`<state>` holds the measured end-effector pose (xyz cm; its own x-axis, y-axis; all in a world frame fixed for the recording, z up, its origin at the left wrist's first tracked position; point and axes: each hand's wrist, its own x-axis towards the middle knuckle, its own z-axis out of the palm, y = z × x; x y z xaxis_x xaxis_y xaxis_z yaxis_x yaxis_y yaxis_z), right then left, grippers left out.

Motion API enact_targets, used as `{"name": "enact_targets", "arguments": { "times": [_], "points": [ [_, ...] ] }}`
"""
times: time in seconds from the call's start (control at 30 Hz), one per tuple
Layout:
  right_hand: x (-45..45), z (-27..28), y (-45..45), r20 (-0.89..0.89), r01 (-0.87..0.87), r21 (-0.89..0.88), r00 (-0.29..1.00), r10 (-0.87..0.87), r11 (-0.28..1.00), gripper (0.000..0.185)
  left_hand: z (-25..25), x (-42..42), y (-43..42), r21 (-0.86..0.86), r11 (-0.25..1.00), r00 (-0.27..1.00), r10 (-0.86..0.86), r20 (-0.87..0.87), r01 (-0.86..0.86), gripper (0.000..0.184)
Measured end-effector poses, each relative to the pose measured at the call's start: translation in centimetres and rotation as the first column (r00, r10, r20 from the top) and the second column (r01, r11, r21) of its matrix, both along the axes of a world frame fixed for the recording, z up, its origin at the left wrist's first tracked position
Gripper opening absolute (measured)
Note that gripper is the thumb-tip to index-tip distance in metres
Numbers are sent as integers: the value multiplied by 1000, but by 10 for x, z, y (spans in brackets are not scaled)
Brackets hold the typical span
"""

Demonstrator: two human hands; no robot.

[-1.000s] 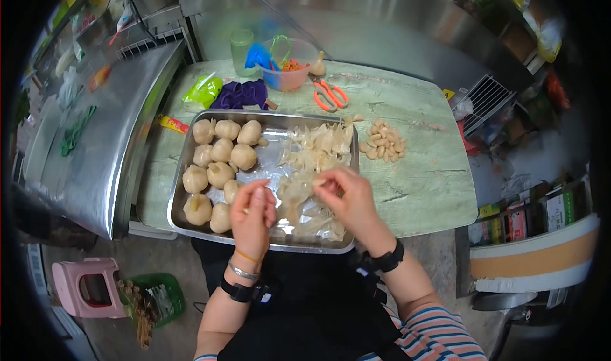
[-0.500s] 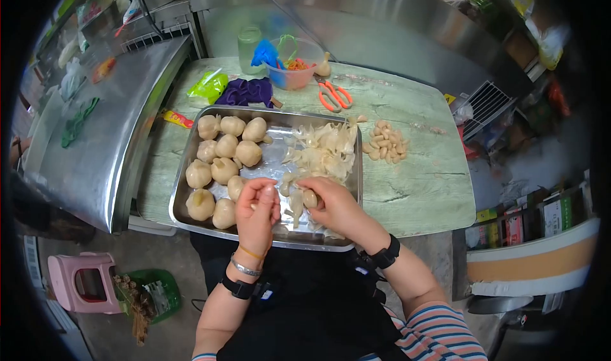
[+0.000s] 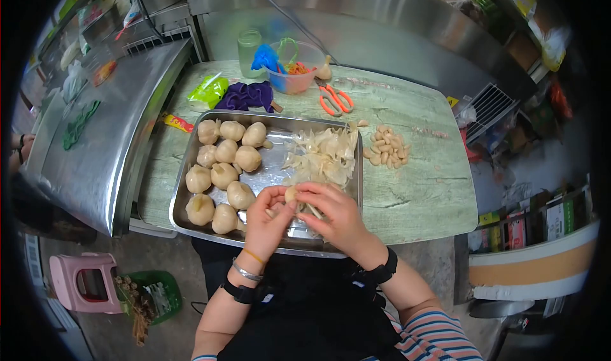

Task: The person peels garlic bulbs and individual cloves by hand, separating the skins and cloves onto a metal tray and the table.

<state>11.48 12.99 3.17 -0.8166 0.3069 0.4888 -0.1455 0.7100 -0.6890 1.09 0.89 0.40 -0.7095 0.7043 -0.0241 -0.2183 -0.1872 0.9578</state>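
Observation:
Over the front of a metal tray (image 3: 267, 163), my two hands meet around pale garlic. My left hand (image 3: 268, 219) is closed, its thumb and fingers pinching a garlic clove (image 3: 291, 194); another pale bit shows by its curled fingers. My right hand (image 3: 334, 218) grips the garlic from the other side, with a pale stem-like piece (image 3: 314, 211) sticking out below its fingers. Much of what they hold is hidden. Several whole garlic bulbs (image 3: 224, 175) fill the tray's left side. Papery garlic skins (image 3: 326, 151) lie heaped at its right.
Peeled cloves (image 3: 387, 147) form a pile on the green table (image 3: 433, 195), right of the tray. Behind the tray are orange-handled pliers (image 3: 335, 99), a plastic bowl (image 3: 305, 62), a glass jar (image 3: 249, 52) and a purple cloth (image 3: 245, 97). A steel counter (image 3: 114, 144) stands left.
My hands have come together; they were apart, with garlic in the right one. My left hand has moved right to meet it, uncovering more of a bulb on the left.

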Motion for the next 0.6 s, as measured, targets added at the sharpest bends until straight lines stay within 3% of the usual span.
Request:
{"name": "enact_targets", "arguments": {
  "times": [0.03,0.1,0.27,0.33,0.47,0.53,0.6],
  "points": [
    [-1,0,3,-45,-28,57,999,31,998,30,0,-2,-2,-2,1000,1000,-2,0,2,23],
    [-1,0,6,-31,-9,48,999,10,999,27,0,-7,-7,57,991,964,-133,230,123,24],
    [-1,-6,14,33,46,-6,998,-46,999,25,2,-7,-8,39,981,964,-195,183,191,23],
    [2,-2,18,192,-10,-412,976,98,911,24,3,-7,-9,32,978,963,-208,173,205,23],
    [3,-2,21,189,-25,-549,970,152,836,22,2,-7,-12,57,963,953,-269,143,263,23],
    [3,0,21,181,-25,-722,957,224,692,22,2,-7,-12,68,959,950,-282,133,275,23],
    [2,-3,24,187,-17,-768,950,250,641,21,2,-7,-13,86,951,944,-305,122,296,23]
  ]
}}
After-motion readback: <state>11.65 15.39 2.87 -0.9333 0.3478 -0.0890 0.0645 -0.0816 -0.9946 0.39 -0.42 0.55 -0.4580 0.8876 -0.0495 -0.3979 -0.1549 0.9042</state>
